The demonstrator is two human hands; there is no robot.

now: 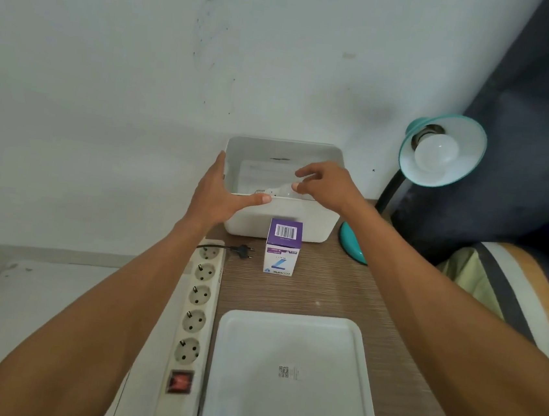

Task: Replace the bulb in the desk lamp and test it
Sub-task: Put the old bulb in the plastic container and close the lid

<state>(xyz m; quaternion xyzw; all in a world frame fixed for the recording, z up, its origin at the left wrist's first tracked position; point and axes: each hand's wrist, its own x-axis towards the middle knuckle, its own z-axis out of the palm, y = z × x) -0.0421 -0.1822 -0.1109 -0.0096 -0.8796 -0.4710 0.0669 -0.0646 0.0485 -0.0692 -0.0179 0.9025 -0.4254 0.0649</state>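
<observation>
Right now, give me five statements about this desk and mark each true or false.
1. A bulb sits in the lamp. True.
2. The plug is pushed into the power strip. False: it lies loose on the desk beside the strip.
3. The left hand rests on the bin. True.
4. The bulb box lies inside the bin. False: it stands on the desk in front of it.
5. The lid covers the bin. False: it lies on the desk, nearer the camera.
</observation>
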